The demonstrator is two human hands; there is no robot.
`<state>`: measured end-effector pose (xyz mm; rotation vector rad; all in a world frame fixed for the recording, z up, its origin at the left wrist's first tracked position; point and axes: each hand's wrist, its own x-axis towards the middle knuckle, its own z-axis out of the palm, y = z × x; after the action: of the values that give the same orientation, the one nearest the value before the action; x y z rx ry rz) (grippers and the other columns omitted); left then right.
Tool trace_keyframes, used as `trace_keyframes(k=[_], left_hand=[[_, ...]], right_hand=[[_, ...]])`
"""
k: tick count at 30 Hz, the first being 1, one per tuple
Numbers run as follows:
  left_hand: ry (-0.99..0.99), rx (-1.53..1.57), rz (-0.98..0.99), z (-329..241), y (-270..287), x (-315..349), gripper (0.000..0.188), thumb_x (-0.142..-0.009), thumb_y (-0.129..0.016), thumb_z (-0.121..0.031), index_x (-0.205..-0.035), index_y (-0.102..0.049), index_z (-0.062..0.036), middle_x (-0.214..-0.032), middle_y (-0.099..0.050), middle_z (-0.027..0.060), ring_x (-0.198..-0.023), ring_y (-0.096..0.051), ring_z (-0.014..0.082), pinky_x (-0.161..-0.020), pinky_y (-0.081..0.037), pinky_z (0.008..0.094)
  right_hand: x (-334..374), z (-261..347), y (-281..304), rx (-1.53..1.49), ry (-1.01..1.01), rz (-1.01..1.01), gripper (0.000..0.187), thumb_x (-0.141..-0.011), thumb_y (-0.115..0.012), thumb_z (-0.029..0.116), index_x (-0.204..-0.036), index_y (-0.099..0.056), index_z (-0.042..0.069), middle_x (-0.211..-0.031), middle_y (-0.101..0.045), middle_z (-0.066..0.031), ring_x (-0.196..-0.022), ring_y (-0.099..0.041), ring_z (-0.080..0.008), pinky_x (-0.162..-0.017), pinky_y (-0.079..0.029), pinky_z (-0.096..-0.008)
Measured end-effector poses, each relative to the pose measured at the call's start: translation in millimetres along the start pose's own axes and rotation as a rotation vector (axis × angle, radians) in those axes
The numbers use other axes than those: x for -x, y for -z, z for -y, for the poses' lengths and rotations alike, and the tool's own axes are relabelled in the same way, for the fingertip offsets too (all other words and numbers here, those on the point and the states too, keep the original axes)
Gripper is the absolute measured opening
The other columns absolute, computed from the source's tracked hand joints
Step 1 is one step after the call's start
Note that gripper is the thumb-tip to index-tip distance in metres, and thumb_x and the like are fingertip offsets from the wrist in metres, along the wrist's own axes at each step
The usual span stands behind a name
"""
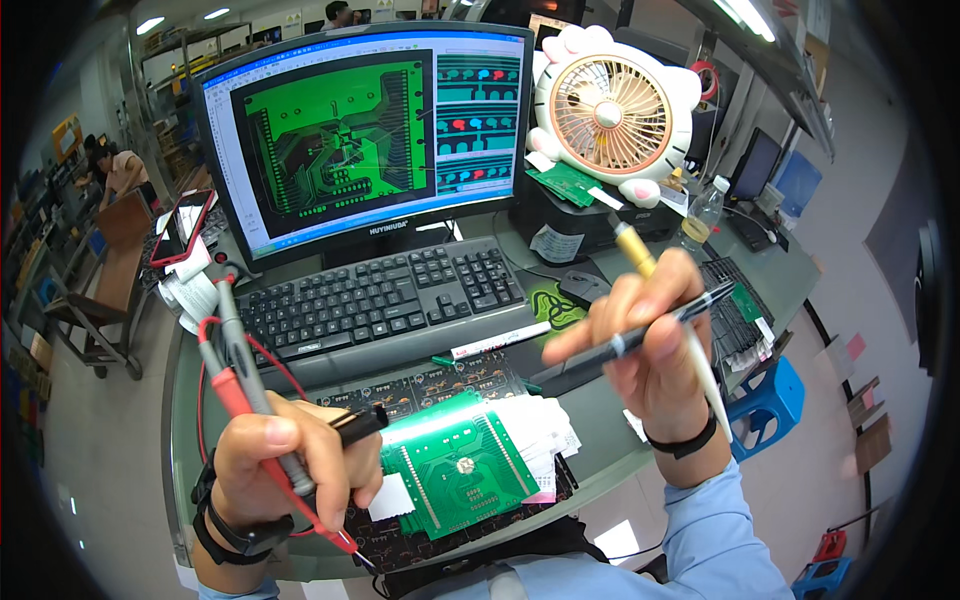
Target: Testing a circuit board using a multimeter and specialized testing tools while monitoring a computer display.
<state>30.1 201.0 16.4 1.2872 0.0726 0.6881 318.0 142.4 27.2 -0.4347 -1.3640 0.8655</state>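
Note:
My left hand is closed around a red test probe and a grey test probe, their tips pointing down toward the table's near edge. A black pen-like piece also sticks out of that hand. Beside it lies a green circuit board with a round white spot, on top of white paper slips. Raised at the right, my right hand grips a dark pen and a slim tool with a yellow end and a white shaft. Its index finger points left.
A monitor showing a board layout stands behind a black keyboard. A white marker lies before the keyboard. Farther right are a mouse, an animal-shaped fan and a bottle. A red-edged phone sits left.

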Motion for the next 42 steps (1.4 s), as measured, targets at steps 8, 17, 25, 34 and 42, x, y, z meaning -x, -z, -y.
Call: trace_keyframes(k=[8, 17, 25, 34, 42], left_hand=[[0.142, -0.321, 0.553, -8, 3, -9, 0.055, -0.093, -0.033, -0.029, -0.083, -0.068, 0.012, -0.075, -0.057, 0.0211, -0.068, -0.057, 0.0335, -0.108, -0.037, 0.053], [0.125, -0.283, 0.512, -2, 4, -5, 0.054, -0.091, -0.035, -0.031, -0.085, -0.07, 0.0101, -0.076, -0.057, 0.0212, -0.073, -0.058, 0.0331, -0.105, -0.04, 0.0517], [0.173, -0.334, 0.484, -8, 4, -3, 0.056, -0.091, -0.036, -0.034, -0.084, -0.07, 0.0094, -0.077, -0.057, 0.0207, -0.073, -0.058, 0.0324, -0.103, -0.042, 0.0506], [0.005, -0.22, 0.272, 7, -2, 3, 0.06, -0.091, -0.032, -0.036, -0.074, -0.069, 0.0086, -0.069, -0.054, 0.0178, -0.068, -0.053, 0.0295, -0.09, -0.049, 0.0587], [-0.051, -0.161, 0.182, 5, -7, 7, 0.056, -0.088, -0.037, -0.039, -0.073, -0.068, 0.0054, -0.072, -0.054, 0.0147, -0.071, -0.052, 0.0258, -0.086, -0.05, 0.0526]], right_hand=[[49, -9, -13, 0.203, -0.362, 0.14, 0.019, -0.095, -0.063, 0.014, -0.095, -0.048, 0.002, -0.079, -0.058, -0.0042, -0.068, -0.053, -0.0073, -0.064, -0.048, -0.0264], [48, -6, -17, 0.379, -0.333, 0.194, 0.017, -0.093, -0.066, 0.012, -0.09, -0.053, 0.002, -0.078, -0.058, -0.0042, -0.068, -0.053, -0.008, -0.058, -0.043, -0.0253], [41, -4, -18, 0.359, -0.337, 0.184, 0.018, -0.094, -0.066, 0.014, -0.092, -0.053, 0.001, -0.078, -0.058, -0.0038, -0.068, -0.053, -0.0076, -0.057, -0.042, -0.0248], [6, 13, -30, 0.029, -0.28, 0.103, 0.019, -0.098, -0.06, 0.016, -0.1, -0.047, 0.002, -0.086, -0.062, -0.0085, -0.071, -0.064, -0.0102, -0.067, -0.055, -0.0263], [-9, 2, -58, 0.228, -0.251, 0.304, 0.017, -0.091, -0.069, 0.009, -0.097, -0.056, 0.0, -0.086, -0.062, -0.0063, -0.072, -0.064, -0.0106, -0.062, -0.052, -0.0239]])
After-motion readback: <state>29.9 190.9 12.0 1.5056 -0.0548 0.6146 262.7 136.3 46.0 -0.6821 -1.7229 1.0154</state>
